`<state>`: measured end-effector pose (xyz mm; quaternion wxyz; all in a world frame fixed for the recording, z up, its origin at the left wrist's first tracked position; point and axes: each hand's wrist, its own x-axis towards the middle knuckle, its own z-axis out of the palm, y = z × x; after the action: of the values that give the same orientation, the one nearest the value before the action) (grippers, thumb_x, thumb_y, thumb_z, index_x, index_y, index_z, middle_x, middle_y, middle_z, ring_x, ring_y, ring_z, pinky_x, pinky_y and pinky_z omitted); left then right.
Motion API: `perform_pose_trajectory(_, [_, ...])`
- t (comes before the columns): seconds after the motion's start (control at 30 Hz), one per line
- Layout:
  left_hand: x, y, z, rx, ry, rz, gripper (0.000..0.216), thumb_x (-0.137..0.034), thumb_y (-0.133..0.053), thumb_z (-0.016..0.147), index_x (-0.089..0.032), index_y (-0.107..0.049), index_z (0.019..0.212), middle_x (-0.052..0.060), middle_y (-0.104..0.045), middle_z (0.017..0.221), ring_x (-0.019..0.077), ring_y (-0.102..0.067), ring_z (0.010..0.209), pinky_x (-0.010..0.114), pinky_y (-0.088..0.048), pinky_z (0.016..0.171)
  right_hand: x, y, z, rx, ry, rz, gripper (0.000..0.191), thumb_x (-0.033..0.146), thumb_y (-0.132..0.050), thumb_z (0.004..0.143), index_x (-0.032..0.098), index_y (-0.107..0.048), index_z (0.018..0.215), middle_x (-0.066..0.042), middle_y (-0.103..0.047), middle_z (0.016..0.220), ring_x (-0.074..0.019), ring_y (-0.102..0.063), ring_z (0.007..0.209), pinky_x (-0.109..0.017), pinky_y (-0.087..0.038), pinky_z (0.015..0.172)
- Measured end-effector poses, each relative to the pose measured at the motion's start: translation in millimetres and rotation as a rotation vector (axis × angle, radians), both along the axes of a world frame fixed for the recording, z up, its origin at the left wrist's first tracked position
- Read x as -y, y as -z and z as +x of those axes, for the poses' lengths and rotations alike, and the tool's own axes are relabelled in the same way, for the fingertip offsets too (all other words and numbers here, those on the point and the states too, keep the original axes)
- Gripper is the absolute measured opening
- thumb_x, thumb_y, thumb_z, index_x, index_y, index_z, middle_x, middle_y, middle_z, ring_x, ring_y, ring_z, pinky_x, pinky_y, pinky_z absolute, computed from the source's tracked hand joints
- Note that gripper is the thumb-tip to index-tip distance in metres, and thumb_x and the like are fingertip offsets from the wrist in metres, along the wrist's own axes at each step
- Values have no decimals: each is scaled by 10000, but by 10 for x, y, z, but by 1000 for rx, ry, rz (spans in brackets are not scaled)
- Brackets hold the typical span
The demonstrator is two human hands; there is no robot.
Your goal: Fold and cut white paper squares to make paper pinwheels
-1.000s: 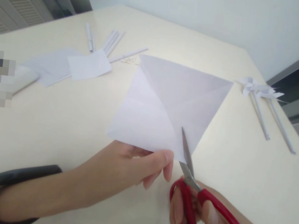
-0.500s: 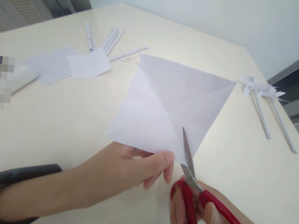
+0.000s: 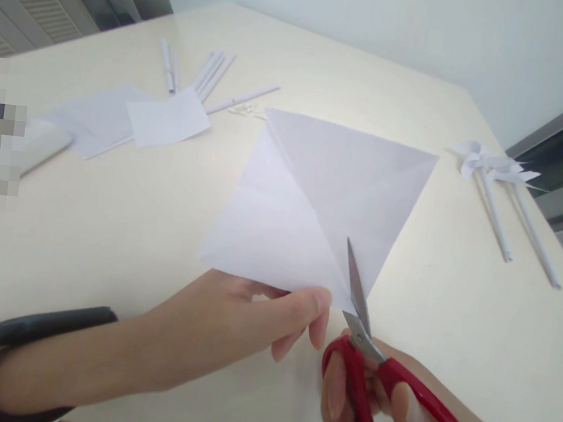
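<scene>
A white sheet of paper (image 3: 281,218) with diagonal creases is held up over the table. My left hand (image 3: 260,319) pinches its near edge between thumb and fingers. Red-handled scissors (image 3: 359,340) are in my right hand (image 3: 372,402), whose fingers and thumb go through or round the handles. The scissors' blades are parted at the paper's near right corner, one blade above the sheet and the other mostly hidden beneath it. A dark band circles my left wrist.
Two paper pinwheels (image 3: 494,193) on rolled sticks lie at the right of the white table (image 3: 123,234). Loose paper sheets (image 3: 167,122), several rolled paper sticks (image 3: 210,72) and small cotton-swab-like pieces (image 3: 246,110) lie at the back left. A wall (image 3: 381,27) stands behind.
The paper's far edge has dipped slightly, and both hands have shifted a touch to the right. The scissors stay parted at the same corner.
</scene>
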<state>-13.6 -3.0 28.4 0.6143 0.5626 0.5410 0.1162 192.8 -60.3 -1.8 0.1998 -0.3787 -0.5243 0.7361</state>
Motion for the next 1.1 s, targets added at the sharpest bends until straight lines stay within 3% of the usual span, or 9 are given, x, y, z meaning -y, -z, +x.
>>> perform_pose_trajectory(0.2, [17,1,-2,-47,-24,-89,331,-364,-502,807,-225,-585,519,-82,-441,484,97,-459,555,207,-365,637,62,88,1,-58,32,-94,493,688,-409,856,241,-606,918,-36,-648,825,-196,-585,712,-316,-460,674])
perform_pose_trajectory(0.47, [-18,-18,6,68,-1,24,297,-274,-498,816,-222,-612,547,-88,-456,475,65,-456,505,169,-382,582,63,102,11,-54,26,-77,518,690,-397,861,221,-610,924,-32,-642,824,-175,-569,693,-315,-459,708])
perform_pose_trajectory(0.77, [-54,128,-78,149,55,121,325,-301,-486,855,-203,-625,577,-76,-489,468,63,-452,468,164,-394,518,79,139,25,-33,33,-30,505,668,-393,877,224,-632,912,-38,-638,801,-191,-566,680,-320,-464,688])
perform_pose_trajectory(0.87, [-46,127,-84,136,70,138,337,-301,-488,853,-202,-612,555,-78,-493,472,55,-453,464,152,-395,516,64,103,15,-52,41,30,520,659,-356,893,218,-631,894,-42,-631,787,-188,-563,659,-317,-466,678])
perform_pose_trajectory(1.1, [-40,110,-67,115,74,117,338,-332,-498,843,-206,-612,551,-78,-488,454,60,-458,447,154,-396,482,0,-32,-2,15,11,7,510,679,-368,865,245,-628,930,-50,-640,809,-193,-576,660,-318,-482,688])
